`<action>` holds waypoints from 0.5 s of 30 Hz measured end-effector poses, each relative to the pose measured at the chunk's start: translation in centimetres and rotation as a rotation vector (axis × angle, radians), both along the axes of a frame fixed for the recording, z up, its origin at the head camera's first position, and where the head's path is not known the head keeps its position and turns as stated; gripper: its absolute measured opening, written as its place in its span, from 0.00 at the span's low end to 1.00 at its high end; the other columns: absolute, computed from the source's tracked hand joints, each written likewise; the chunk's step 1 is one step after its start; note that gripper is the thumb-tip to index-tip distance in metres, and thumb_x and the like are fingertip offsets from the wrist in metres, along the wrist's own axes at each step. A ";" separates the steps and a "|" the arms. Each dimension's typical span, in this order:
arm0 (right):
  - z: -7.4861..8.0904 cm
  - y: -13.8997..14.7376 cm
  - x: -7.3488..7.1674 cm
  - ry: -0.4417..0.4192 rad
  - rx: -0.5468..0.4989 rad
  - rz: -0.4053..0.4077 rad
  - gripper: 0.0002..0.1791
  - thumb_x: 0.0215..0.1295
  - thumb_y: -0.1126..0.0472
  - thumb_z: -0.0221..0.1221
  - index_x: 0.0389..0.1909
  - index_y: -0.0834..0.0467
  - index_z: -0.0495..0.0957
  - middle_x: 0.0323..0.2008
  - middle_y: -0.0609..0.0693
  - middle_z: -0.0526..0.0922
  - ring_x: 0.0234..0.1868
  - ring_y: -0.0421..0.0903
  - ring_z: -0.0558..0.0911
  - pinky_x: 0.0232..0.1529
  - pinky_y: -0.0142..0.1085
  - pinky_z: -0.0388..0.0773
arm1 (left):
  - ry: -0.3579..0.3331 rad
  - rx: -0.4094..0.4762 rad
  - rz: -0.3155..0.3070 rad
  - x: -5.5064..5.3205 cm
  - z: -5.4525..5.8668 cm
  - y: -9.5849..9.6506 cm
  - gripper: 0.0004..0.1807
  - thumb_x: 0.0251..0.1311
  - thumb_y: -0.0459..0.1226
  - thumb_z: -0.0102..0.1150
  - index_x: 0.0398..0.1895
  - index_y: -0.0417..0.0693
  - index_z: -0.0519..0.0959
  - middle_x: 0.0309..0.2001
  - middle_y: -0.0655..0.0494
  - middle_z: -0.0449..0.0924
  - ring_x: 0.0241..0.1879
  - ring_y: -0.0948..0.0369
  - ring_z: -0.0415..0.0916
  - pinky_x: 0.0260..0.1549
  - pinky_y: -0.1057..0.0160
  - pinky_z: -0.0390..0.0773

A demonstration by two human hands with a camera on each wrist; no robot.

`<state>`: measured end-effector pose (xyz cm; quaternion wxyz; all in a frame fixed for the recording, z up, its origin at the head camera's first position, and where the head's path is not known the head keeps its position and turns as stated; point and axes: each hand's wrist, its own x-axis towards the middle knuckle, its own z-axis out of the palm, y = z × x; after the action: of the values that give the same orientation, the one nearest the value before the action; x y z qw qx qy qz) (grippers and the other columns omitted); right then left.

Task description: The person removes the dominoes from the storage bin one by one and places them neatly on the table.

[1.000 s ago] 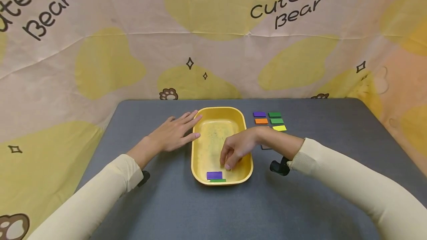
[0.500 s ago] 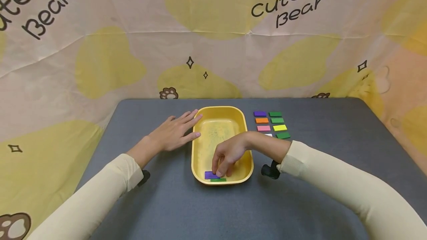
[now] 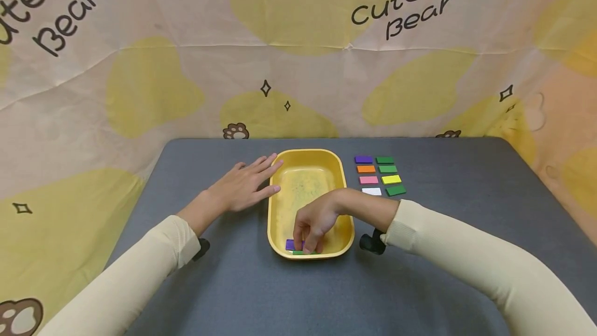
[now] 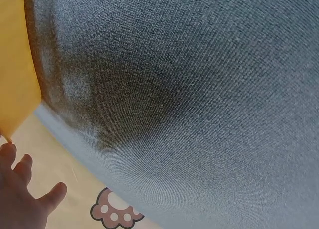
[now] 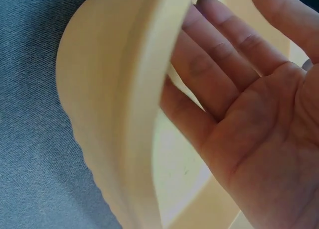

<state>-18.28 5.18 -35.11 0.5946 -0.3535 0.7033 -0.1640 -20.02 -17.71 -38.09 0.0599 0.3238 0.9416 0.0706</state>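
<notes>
A yellow tray (image 3: 276, 211) stands on the grey table. My left hand (image 3: 242, 185), fingers spread, rests against its left rim; in the left wrist view the left hand's fingers (image 4: 26, 164) show near the tray's edge. Inside the tray's near end lie a purple block (image 3: 290, 245) and, just nearer, a green block (image 3: 298, 253). My right hand (image 3: 314, 222) reaches down over both, fingertips at the blocks and partly covering them. In the right wrist view, a fingertip meets the green block's edge; the thumb tip is out of frame, so a pinch cannot be made out.
Right of the tray, flat coloured blocks lie in two columns, among them an orange block (image 3: 366, 169), a pink block (image 3: 368, 180), a yellow block (image 3: 391, 179) and a white block (image 3: 371, 191). My right forearm passes just in front of them. A patterned cloth (image 3: 298, 66) hangs behind the table.
My right hand has moved left and nearer within the tray, down onto the blocks. The purple block has shifted slightly left. Pink and white blocks have come into view. The left hand stays still.
</notes>
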 end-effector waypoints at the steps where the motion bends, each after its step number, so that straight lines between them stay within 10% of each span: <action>1: 0.0 -0.1 0.0 0.005 -0.003 0.012 0.14 0.70 0.63 0.60 0.54 0.59 0.81 0.34 0.46 0.85 0.41 0.45 0.84 0.52 0.32 0.77 | 0.001 -0.001 0.000 0.0 0.0 0.0 0.40 0.73 0.63 0.35 0.81 0.55 0.48 0.80 0.52 0.44 0.77 0.50 0.47 0.66 0.34 0.56; 15: 0.1 -0.6 0.4 0.029 0.010 0.047 0.08 0.65 0.70 0.62 0.44 0.59 0.81 0.27 0.45 0.81 0.32 0.42 0.76 0.40 0.32 0.75 | 0.008 0.002 -0.001 0.1 0.1 0.1 0.39 0.73 0.62 0.37 0.81 0.55 0.50 0.80 0.52 0.46 0.77 0.50 0.49 0.66 0.35 0.56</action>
<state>-17.93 4.59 -35.00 0.5899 -0.3695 0.7040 -0.1413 -19.89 -17.64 -38.02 0.0559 0.3247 0.9416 0.0701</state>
